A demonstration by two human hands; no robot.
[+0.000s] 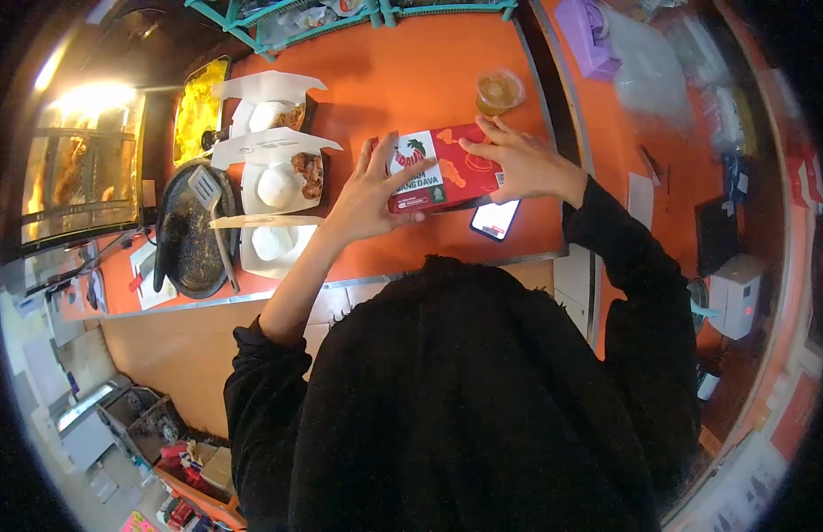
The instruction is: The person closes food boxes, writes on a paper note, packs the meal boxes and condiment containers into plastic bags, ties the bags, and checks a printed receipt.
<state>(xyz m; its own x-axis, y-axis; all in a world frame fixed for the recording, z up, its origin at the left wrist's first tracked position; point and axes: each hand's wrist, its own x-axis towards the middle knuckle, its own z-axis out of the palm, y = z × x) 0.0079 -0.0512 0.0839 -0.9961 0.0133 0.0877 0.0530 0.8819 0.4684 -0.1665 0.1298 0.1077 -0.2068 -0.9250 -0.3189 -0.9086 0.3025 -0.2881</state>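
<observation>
A closed red and white cardboard food box [460,170] with printed chicken pictures lies on the orange counter in front of me. My left hand [372,191] grips its left end, fingers spread over the lid and thumb at the near edge. At the other end, my right hand [518,164] holds the box with its fingers fanned across the top. Just beyond the right fingertips stands a plastic cup [500,91] of brownish liquid. A lit phone [495,219] lies beside the box's near right corner.
Left of the box are three open white food boxes; the middle box [256,188] holds rice and a browned piece of meat. Further left are a dark pan [183,253], a slotted spatula [205,189], a yellow food tray [199,111] and a lit display case [79,173]. Teal baskets [296,25] stand behind.
</observation>
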